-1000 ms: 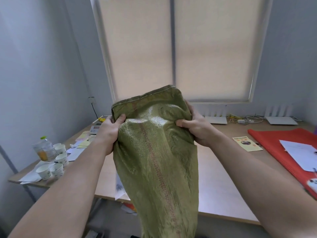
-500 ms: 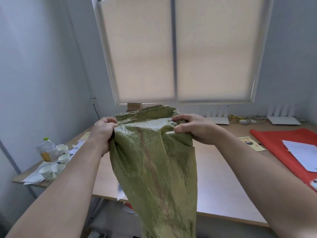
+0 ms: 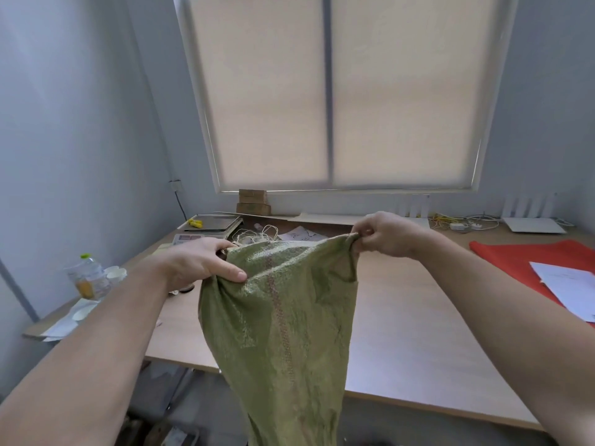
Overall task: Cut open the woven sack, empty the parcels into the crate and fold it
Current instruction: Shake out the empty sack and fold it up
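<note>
An olive-green woven sack (image 3: 283, 323) with a reddish stripe down its middle hangs limp in front of me, over the front edge of the wooden table (image 3: 418, 333). My left hand (image 3: 199, 262) grips its top left edge, thumb pressed on the fabric. My right hand (image 3: 386, 235) pinches the top right corner. The top edge is stretched between both hands. Its lower end drops out of view below the table edge. No crate or parcels are visible.
A tangle of loose string (image 3: 257, 235) and a scale (image 3: 209, 225) lie behind the sack. A bottle (image 3: 87, 276) and paper cups (image 3: 116, 273) stand at the left end. Red cloth (image 3: 528, 262) with papers (image 3: 570, 288) covers the right. Small boxes (image 3: 252, 202) sit by the window.
My hands have lowered and spread apart, pulling the sack's top edge out flat. The view has tilted so that more of the table's back shows.
</note>
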